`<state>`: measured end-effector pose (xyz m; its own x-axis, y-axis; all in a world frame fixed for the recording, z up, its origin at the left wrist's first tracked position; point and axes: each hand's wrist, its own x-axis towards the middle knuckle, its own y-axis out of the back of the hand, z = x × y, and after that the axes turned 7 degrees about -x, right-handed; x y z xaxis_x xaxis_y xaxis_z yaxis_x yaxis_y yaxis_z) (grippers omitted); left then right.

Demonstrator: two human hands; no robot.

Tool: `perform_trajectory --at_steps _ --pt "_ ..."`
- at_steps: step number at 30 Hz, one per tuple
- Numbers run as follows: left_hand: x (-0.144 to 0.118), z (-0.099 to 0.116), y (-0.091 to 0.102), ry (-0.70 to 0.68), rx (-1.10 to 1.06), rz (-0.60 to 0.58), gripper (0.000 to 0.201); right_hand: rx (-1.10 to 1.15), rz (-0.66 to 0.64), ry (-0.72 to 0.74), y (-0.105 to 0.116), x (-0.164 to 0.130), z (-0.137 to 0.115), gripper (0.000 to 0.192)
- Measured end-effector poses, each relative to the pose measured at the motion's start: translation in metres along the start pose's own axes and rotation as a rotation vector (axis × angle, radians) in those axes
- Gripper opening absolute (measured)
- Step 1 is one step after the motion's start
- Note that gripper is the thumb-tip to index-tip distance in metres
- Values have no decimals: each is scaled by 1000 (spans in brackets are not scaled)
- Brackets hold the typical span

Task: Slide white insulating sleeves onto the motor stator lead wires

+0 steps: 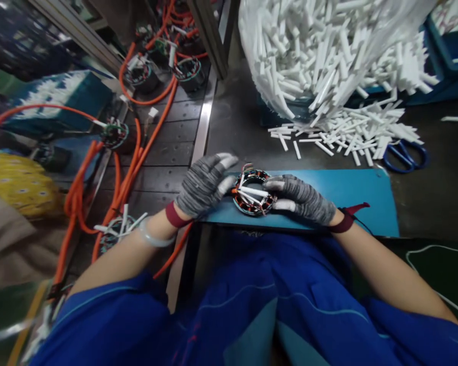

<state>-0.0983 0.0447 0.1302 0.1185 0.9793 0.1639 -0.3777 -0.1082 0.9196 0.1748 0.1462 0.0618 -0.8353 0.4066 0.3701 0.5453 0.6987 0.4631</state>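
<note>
A motor stator (245,207), a ring of copper windings with white sleeves and thin wires across its middle, rests on a blue board (351,190) in front of me. My right hand (303,198), in a grey knit glove with white fingertips, grips the ring's right rim between thumb and fingers. At the left rim is my left hand (204,185), gloved alike. Its thumb and forefinger stand apart, with the thumb tip close to the ring; whether it touches cannot be told. An orange cable (178,249) runs out below my left wrist.
A clear bag of white sleeves (301,56) stands behind, with loose sleeves (351,132) spilled before it. Blue-handled scissors (404,156) lie at right. On the slatted conveyor (179,132) at left are more stators (190,73) with orange cables. A blue bin (87,96) stands beyond.
</note>
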Motion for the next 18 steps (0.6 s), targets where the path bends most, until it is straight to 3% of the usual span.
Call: perform_trajectory --at_steps 3,7,12,15,18 --pt "2 21 -13 -180 -77 -88 50 182 24 -145 1 4 -3 40" --pt "1 28 -23 -141 -115 -150 40 361 17 -289 6 10 -4 44" --pt "-10 18 -27 -122 -128 -47 37 133 -87 -110 15 17 -7 40" --pt "-13 18 -29 -112 -206 -89 40 69 -120 -50 21 13 -6 41" --pt "-14 19 -30 -91 -249 -123 38 88 -90 -99 24 3 -3 40"
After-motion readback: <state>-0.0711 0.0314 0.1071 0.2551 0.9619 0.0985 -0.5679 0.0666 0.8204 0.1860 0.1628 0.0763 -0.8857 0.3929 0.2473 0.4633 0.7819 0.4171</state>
